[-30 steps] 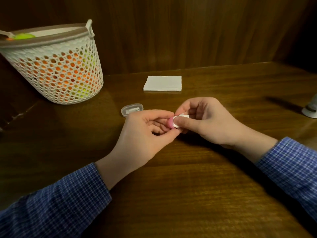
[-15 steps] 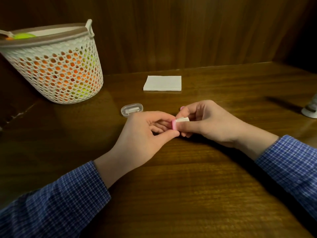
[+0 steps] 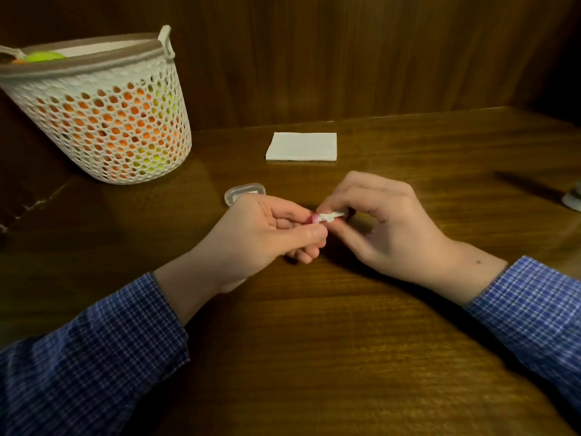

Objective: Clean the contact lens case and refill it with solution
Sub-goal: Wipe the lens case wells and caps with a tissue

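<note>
Up in the upper left of the frame, a white perforated basket [image 3: 103,121] with a brown rim stands on the dark wooden table [image 3: 314,357], with orange and yellow-green contents showing through its holes. Lower left, a blue checked sleeve leads up to the left hand [image 3: 267,234], whose fingers are curled in and pinch a small pink piece [image 3: 313,219] at their tips, just left of frame centre. Behind that hand, partly hidden by it, a small clear plastic case [image 3: 243,191] lies on the table. Above centre, a folded white tissue [image 3: 301,146] lies flat near the wooden back wall, well apart from both hands. At centre, the pink piece meets a small white piece [image 3: 330,216], which the right hand [image 3: 386,228] pinches between its thumb and bent fingertips; whether pink and white belong to one object I cannot tell. Both hands hover just above the table, their fingertips touching. At the right edge of the frame, a pale object [image 3: 573,199] sits on the table, mostly cut off.
</note>
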### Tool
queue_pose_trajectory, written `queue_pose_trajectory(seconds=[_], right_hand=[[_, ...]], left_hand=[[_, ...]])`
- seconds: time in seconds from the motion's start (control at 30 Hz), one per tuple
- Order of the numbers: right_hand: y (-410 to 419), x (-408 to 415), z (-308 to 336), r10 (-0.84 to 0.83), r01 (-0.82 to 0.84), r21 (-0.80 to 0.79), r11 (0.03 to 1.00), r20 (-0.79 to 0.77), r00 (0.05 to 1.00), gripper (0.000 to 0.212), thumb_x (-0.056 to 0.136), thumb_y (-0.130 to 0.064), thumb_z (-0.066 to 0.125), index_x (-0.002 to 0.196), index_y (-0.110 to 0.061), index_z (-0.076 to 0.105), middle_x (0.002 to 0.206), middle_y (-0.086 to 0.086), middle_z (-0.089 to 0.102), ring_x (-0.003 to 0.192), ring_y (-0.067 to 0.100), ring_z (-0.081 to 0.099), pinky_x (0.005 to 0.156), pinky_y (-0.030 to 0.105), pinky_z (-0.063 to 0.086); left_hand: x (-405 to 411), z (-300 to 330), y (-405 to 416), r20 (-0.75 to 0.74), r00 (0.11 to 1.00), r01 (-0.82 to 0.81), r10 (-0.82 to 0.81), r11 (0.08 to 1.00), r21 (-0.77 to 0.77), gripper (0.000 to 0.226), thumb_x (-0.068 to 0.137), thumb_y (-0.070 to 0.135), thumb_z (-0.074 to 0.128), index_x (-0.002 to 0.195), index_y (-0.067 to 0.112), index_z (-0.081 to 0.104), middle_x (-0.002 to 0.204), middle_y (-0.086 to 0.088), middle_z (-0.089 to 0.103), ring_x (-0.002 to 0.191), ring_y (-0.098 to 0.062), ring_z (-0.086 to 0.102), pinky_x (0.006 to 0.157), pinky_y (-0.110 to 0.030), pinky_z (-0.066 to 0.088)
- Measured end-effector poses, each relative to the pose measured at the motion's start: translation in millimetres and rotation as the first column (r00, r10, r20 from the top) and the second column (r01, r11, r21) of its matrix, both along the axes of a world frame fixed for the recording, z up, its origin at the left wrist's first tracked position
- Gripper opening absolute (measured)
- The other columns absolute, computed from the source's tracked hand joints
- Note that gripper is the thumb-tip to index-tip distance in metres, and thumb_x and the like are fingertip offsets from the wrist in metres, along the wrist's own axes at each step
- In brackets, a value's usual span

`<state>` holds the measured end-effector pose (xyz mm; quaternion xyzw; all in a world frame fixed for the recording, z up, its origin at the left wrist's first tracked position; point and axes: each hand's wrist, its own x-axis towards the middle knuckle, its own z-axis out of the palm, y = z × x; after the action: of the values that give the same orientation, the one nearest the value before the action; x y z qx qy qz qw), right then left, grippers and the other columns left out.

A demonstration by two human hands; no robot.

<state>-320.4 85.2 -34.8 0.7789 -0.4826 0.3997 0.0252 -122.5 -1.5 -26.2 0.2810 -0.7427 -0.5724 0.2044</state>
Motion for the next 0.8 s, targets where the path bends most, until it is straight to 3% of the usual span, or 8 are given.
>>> queue_pose_trajectory(seconds=[0.2,0.33,0.47,0.57,0.63,0.7,0.8], right_hand=[[1.1,-1.7,6.6,0.099,-0.101,-0.058,0.993,-0.042,0.994,0.015,0.091,-0.006,0.073,0.104,-0.001,0.076,0.095,0.011,0.068,0.083,0.019,0.065,0.069,0.033,0.056],[1.5,-2.1,9.6,0.149,-0.151,0.064,0.987,0.025,0.988,0.019,0.094,-0.012,0.07,0.11,-0.006,0.076,0.093,0.007,0.066,0.084,0.017,0.063,0.07,0.031,0.055],[2.0,-0.3,8.8,0.084,-0.098,0.162,0.982,0.09,0.992,0.007,0.096,-0.011,0.068,0.099,-0.009,0.074,0.092,0.002,0.066,0.083,0.016,0.062,0.073,0.032,0.053],[1.0,1.7,7.1,-0.024,-0.03,0.25,0.968,0.212,0.977,0.01,0.098,-0.015,0.065,0.092,-0.018,0.073,0.089,-0.008,0.068,0.083,0.009,0.063,0.073,0.017,0.049],[-1.1,1.8,6.9,-0.097,-0.025,0.347,0.938,0.328,0.94,0.014,0.099,-0.018,0.065,0.088,-0.024,0.073,0.081,-0.013,0.07,0.076,0.001,0.063,0.07,0.012,0.046],[-2.9,1.6,7.2,-0.143,-0.061,0.442,0.895,0.413,0.899,0.015,0.099,-0.022,0.064,0.087,-0.024,0.073,0.073,-0.004,0.069,0.065,0.002,0.058,0.063,0.016,0.044],[-2.9,2.6,7.4,-0.152,-0.141,0.518,0.844,0.483,0.862,0.022,0.1,-0.026,0.064,0.088,-0.011,0.074,0.071,0.019,0.066,0.061,0.018,0.054,0.057,0.028,0.045]], left_hand=[[3.8,5.9,-5.7,-0.047,0.983,0.181,-0.175,0.926,0.331,0.025,0.081,0.032,0.075,0.096,0.013,0.083,0.088,-0.008,0.077,0.076,-0.012,0.071,0.065,-0.02,0.057],[3.4,8.1,-7.9,-0.044,0.968,0.239,-0.246,0.862,0.447,0.028,0.084,0.034,0.07,0.095,0.011,0.081,0.084,-0.007,0.074,0.072,-0.01,0.069,0.062,-0.019,0.056],[-1.4,9.3,-6.3,-0.014,0.969,0.22,-0.245,0.845,0.488,0.033,0.083,0.044,0.07,0.088,0.013,0.081,0.081,-0.007,0.073,0.069,-0.01,0.067,0.059,-0.019,0.055],[-4.6,10.5,-3.7,0.006,0.996,0.086,-0.092,0.95,0.299,0.031,0.083,0.046,0.066,0.091,0.021,0.082,0.084,-0.006,0.076,0.074,-0.013,0.07,0.065,-0.022,0.057],[-3.3,7.2,-1.5,-0.005,0.999,-0.041,0.041,0.998,-0.048,0.039,0.082,0.045,0.066,0.112,0.022,0.077,0.09,0.0,0.078,0.079,-0.013,0.074,0.069,-0.023,0.059],[-1.0,2.5,3.2,-0.052,0.997,-0.074,0.059,0.928,-0.366,0.042,0.087,0.03,0.073,0.128,0.022,0.068,0.094,0.003,0.076,0.085,-0.016,0.075,0.072,-0.026,0.062],[-0.6,-2.3,9.2,-0.058,0.998,-0.052,0.025,0.844,-0.534,0.041,0.089,0.012,0.077,0.127,0.022,0.068,0.098,0.003,0.074,0.088,-0.021,0.073,0.075,-0.034,0.065]])
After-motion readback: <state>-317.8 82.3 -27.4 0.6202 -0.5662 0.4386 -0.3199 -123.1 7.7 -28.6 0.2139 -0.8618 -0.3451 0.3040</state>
